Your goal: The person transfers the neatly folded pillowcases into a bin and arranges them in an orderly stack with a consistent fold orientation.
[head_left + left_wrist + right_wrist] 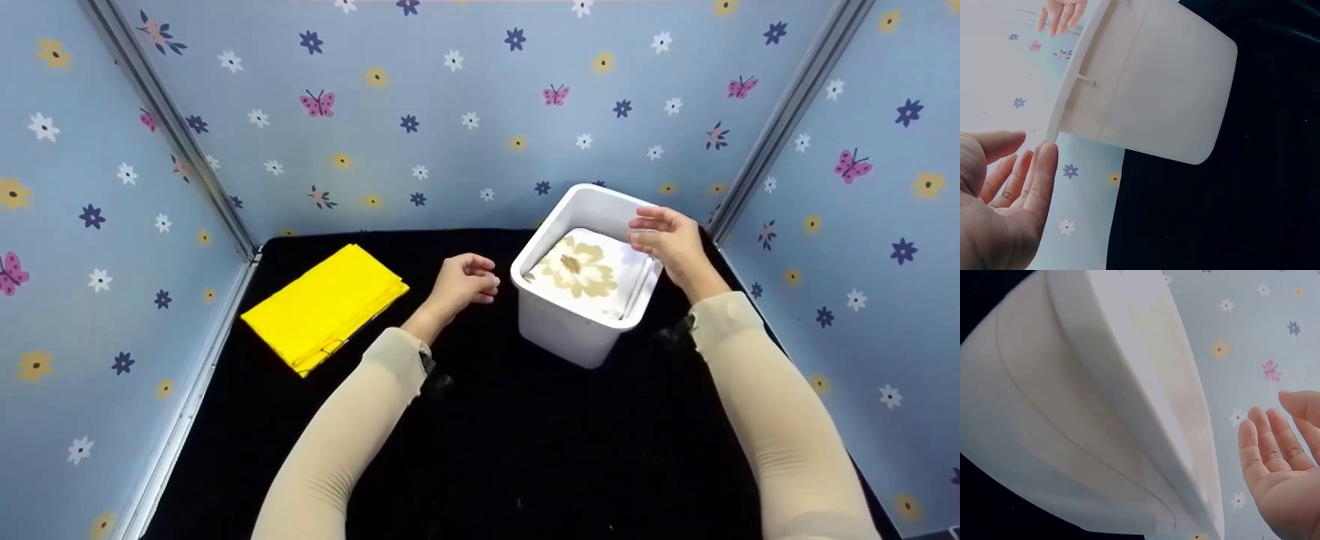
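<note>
A white plastic bin (566, 341) stands upright on the black surface, right of the middle. Inside it lies a folded white cloth (577, 270) with a beige flower print. My right hand (670, 244) hovers over the bin's right rim, fingers loosely bent and pointing inward, holding nothing. To the left of the bin my left hand (463, 285) is held in the air with relaxed fingers, apart from the rim in the head view. In the left wrist view its fingertips (1047, 154) overlap the end of the rim. A folded yellow cloth (326, 307) lies flat to its left.
Black fabric (480, 450) covers the work surface. Blue panels (450, 105) printed with flowers and butterflies wall in the back and both sides, with metal corner posts (169, 112) between them. The bin stands near the back panel.
</note>
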Tool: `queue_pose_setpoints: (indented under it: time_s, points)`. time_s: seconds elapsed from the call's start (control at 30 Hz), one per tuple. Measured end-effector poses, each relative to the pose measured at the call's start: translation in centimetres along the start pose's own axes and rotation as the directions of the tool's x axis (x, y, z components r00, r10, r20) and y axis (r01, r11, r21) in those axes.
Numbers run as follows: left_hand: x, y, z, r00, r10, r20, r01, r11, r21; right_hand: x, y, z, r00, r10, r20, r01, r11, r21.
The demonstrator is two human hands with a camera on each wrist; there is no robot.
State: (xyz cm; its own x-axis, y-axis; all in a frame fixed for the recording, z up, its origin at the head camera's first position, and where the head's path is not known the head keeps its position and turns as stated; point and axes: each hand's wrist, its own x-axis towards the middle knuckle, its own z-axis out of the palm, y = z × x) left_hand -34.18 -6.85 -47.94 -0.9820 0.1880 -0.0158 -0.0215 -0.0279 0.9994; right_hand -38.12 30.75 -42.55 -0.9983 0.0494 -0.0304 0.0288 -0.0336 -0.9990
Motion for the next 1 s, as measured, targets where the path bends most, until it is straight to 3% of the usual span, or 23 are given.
queue_pose_setpoints:
  time_s: [0.4,0.63,1.0]
  points:
    - [-1.2,-0.9,-1.7,1.0,-0.015,-0.011,0.015,1.0,0.017,-2.1,-0.3,2.1,0.993,-0.066,0.093,0.066,0.998,0.002]
    - [-2.0,-1.4,-2.7,1.0,-0.019,-0.01,0.02,0.999,0.025,-3.1,-0.3,3.3,0.987,-0.089,0.135,0.081,0.995,0.06]
    - [-3.4,-2.5,-4.2,0.999,-0.026,-0.023,0.028,0.997,0.073,-4.5,0.4,4.8,0.972,-0.126,0.198,0.133,0.991,-0.024]
